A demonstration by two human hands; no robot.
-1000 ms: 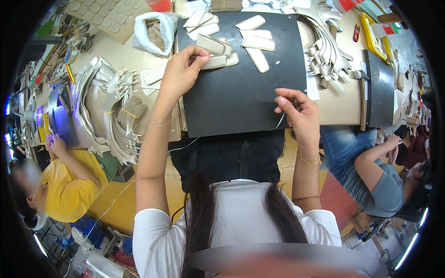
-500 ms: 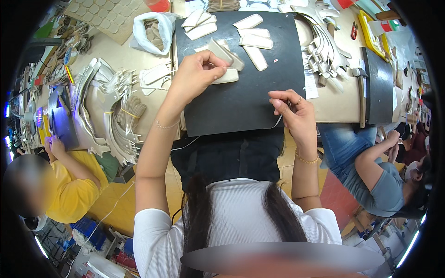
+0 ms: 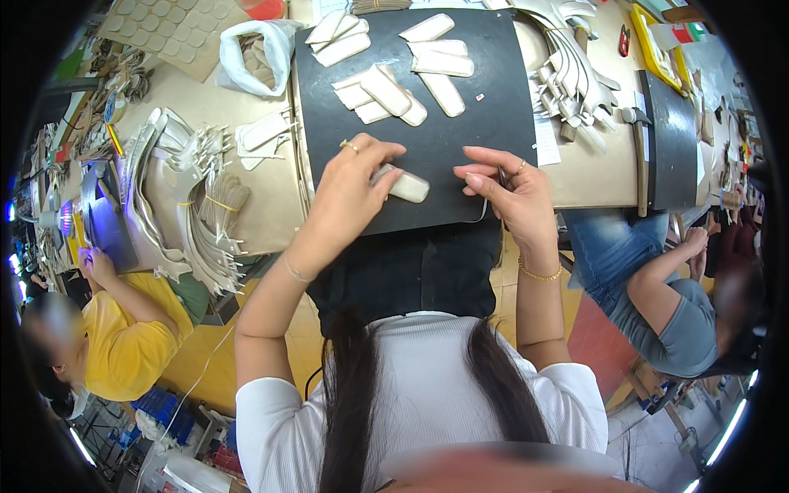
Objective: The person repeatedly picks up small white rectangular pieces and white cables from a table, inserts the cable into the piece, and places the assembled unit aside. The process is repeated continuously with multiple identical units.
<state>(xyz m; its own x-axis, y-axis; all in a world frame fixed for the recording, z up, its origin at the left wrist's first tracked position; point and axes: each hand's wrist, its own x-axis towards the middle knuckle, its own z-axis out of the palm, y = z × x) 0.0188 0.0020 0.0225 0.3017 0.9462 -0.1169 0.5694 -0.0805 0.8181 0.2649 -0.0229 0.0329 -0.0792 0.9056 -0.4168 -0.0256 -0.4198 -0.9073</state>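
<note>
Near the front of the black mat (image 3: 460, 164), my left hand (image 3: 355, 182) has its thumb and fingers closed around the left end of a cream, round-ended padded strip (image 3: 409, 187). To its right, my right hand (image 3: 516, 199) is raised over the mat with bent fingers. Something slim and dark shows between them, and a thin pale line curves below; what it is I cannot make out. Similar strips lie in fanned groups farther back: a middle group (image 3: 386, 89), a left group (image 3: 342, 48) and a right group (image 3: 444, 64).
On the left stand a white bag (image 3: 257, 57) of beige pieces, cream strips (image 3: 265, 131) and bundles of long curved pieces (image 3: 193, 214). More curved pieces (image 3: 569, 53), a hammer (image 3: 639, 148) and a yellow tray (image 3: 657, 49) lie right. People sit at both sides.
My left hand has moved nearer to me, away from the middle group where it held a strip up. A strip now lies at its fingers near the front. My right hand has shifted slightly left.
</note>
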